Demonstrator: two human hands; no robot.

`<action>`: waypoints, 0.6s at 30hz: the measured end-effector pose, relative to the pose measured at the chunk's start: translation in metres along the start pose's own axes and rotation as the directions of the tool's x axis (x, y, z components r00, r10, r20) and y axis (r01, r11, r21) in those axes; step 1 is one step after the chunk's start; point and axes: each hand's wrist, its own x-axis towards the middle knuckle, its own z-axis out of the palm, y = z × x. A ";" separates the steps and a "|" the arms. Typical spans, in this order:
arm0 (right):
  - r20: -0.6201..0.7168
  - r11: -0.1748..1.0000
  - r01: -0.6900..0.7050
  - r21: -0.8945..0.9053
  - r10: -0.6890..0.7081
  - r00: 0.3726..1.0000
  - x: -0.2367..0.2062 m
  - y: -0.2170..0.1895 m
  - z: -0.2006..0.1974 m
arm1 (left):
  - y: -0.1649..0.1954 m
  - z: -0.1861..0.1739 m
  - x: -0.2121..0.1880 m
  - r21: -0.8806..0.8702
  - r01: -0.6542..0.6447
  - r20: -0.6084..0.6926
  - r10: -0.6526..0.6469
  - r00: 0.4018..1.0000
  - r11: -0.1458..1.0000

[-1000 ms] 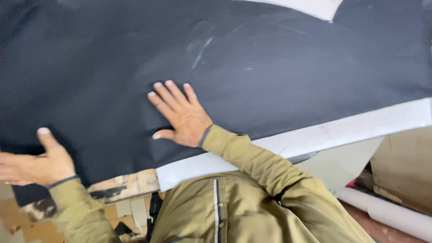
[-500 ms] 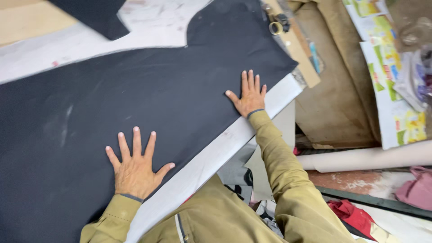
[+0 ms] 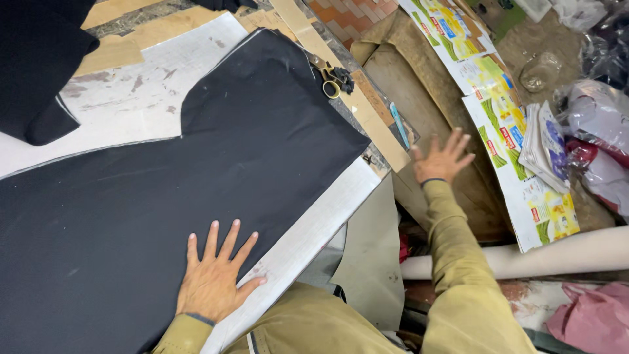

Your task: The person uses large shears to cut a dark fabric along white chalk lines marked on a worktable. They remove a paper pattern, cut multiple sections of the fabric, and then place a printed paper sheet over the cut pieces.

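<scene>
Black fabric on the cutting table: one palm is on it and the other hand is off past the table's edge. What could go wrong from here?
1. Only the left hand presses the black fabric; the right hand is in the air beyond the table edge, so the sheet may shift or wrinkle.
2. The scissors lie at the table's far corner by the wooden strip; a sweeping sleeve might knock them off.

Yellow-handled scissors (image 3: 332, 83) lay on a long cardboard strip (image 3: 354, 92) at the table's far edge, with a blue pen (image 3: 398, 123) just beside it. Printed colourful sheets (image 3: 517, 151) were spread over brown sacking (image 3: 419, 85) on the right, near a stack of booklets (image 3: 544, 145) and plastic bags (image 3: 599, 111). A pale roll (image 3: 557, 252) lay below them, next to pink cloth (image 3: 590, 321).
</scene>
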 end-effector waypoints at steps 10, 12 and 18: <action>0.072 0.999 0.043 -0.017 -0.042 0.997 0.085 0.141 0.061 | 0.001 0.023 0.010 0.033 -0.050 -0.275 0.057 0.960 0.998; -0.223 0.990 0.066 0.127 -0.036 0.974 0.085 0.155 0.061 | 0.001 0.023 0.010 0.044 -0.051 -0.268 0.061 0.961 0.998; -0.471 0.954 0.180 0.240 -0.048 0.881 0.107 0.188 0.044 | -0.001 0.028 0.010 0.039 -0.056 -0.232 0.063 0.971 0.998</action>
